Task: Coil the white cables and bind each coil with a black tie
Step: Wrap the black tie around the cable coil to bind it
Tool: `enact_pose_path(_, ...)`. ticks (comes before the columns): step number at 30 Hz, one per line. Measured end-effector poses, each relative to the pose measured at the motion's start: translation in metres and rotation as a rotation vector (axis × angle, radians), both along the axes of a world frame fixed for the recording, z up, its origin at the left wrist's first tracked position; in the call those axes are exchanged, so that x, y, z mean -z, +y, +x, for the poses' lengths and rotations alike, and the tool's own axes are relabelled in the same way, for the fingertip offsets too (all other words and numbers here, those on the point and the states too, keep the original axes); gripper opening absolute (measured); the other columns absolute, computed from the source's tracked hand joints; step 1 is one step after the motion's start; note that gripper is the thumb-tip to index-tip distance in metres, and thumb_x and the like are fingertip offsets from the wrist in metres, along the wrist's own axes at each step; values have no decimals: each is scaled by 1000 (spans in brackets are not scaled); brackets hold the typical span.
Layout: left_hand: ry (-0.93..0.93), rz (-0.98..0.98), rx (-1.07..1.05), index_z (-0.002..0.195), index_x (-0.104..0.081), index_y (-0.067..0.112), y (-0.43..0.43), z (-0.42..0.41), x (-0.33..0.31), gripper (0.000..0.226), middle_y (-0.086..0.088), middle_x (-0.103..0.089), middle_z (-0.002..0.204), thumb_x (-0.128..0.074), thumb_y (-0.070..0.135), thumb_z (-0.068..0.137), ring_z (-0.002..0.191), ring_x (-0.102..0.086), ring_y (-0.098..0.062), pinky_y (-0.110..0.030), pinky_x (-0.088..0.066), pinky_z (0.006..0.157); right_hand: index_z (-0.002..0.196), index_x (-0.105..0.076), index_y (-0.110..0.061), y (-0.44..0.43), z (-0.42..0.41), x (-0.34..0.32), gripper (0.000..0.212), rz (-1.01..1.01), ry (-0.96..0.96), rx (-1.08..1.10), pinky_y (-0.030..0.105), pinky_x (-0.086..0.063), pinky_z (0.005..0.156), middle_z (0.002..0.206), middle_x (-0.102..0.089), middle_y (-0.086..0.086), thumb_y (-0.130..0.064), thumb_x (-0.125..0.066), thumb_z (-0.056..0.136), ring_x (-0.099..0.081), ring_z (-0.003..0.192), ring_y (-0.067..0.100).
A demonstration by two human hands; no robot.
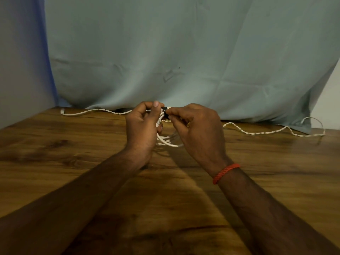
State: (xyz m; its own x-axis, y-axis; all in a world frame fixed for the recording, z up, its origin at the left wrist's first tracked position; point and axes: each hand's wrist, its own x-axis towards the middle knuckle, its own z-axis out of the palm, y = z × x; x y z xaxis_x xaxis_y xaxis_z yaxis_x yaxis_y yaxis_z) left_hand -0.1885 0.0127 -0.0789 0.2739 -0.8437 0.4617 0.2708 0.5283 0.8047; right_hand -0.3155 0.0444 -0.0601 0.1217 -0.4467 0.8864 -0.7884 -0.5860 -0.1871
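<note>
Two hands meet on one bundle in my head view, and I judge the step in hand to be the binding. My left hand (142, 126) has its fingers curled round the top of the coil of white cable (168, 140), thumb raised. My right hand (196, 129) pinches the black tie (165, 113) between thumb and forefinger, right at the left hand's fingertips. The coil's loops hang down between the two palms, just above the table (55, 162); a connector end shows beside my left fingers.

Whether the tie is fastened I cannot tell, since my fingers hide its ends. The next move, as I judge it, calls for drawing the tie snug round the gathered strands and closing it while the left hand keeps the loops from springing apart.

Beyond the hands, near the hanging cloth (184, 52), a white cable (88, 112) runs off past my left hand, and a twisted white length (257, 133) trails away well past my right. Whether these are one cable or two I cannot tell; either way they look uncoiled and are probably next.
</note>
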Motion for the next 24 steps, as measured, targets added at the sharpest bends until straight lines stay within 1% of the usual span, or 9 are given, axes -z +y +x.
enact_pose_path(6,-32,-34,-19,91,-72,16,2,0,0,14,-9,-65,76,-62,23,99,54,-52,-14,-26,-45,52,105,-79,-31,-1,1,1,17,-1,-35,11,39,-52,58,75,-68,-3,-31,-69,91,-61,68,15)
enact_pose_path(10,-42,-58,-33,89,-74,18,2,0,0,13,-3,-68,71,-65,23,97,57,-54,-15,-25,-46,52,105,-78,-31,2,1,0,17,-39,1,42,38,-52,55,74,-67,-3,-30,-67,91,-61,67,16)
enact_pose_path(13,-49,-78,-36,90,-74,17,4,0,-2,13,-4,-68,70,-64,22,97,52,-53,-13,-25,-44,50,104,-78,-29,3,1,-2,17,-66,23,66,36,-51,54,74,-66,-1,-28,-66,91,-60,66,16)
enact_pose_path(15,-63,-92,-41,92,-74,15,5,0,-3,13,-3,-67,69,-64,21,98,50,-53,-10,-23,-45,49,101,-78,-28,4,2,-3,17,-75,1,71,35,-50,53,73,-62,-1,-26,-64,91,-58,66,17)
enact_pose_path(17,-67,-111,-47,93,-74,12,6,-1,-3,12,-6,-65,70,-65,20,97,50,-54,-10,-22,-46,49,100,-78,-28,2,3,-1,16,-52,-64,46,38,-51,55,74,-62,0,-23,-64,91,-58,67,18)
enact_pose_path(19,-79,-135,-53,92,-74,11,7,-1,-3,11,-11,-63,69,-67,17,96,50,-54,-10,-22,-46,49,99,-77,-28,-1,3,0,16,-5,-171,-3,41,-54,60,77,-65,1,-20,-67,90,-62,69,19)
enact_pose_path(21,-94,-143,-41,93,-74,9,9,-1,-3,6,-9,-67,73,-68,11,94,52,-58,-8,-22,-47,49,100,-78,-26,-3,4,1,17,51,-281,-46,42,-57,66,83,-69,-1,-17,-70,89,-65,74,16)
enact_pose_path(22,-90,-140,-30,95,-74,9,10,-1,-3,6,-6,-71,79,-68,7,93,56,-61,-7,-20,-49,50,100,-78,-25,-3,4,1,16,74,-323,-64,41,-58,69,85,-71,-3,-16,-71,89,-66,76,13)
enact_pose_path(24,-90,-145,-14,98,-73,8,11,-1,-4,11,-3,-73,86,-68,2,91,63,-65,-4,-18,-50,54,101,-78,-22,-2,5,-1,16,114,-389,-90,32,-59,72,87,-73,-7,-14,-73,88,-67,76,6)
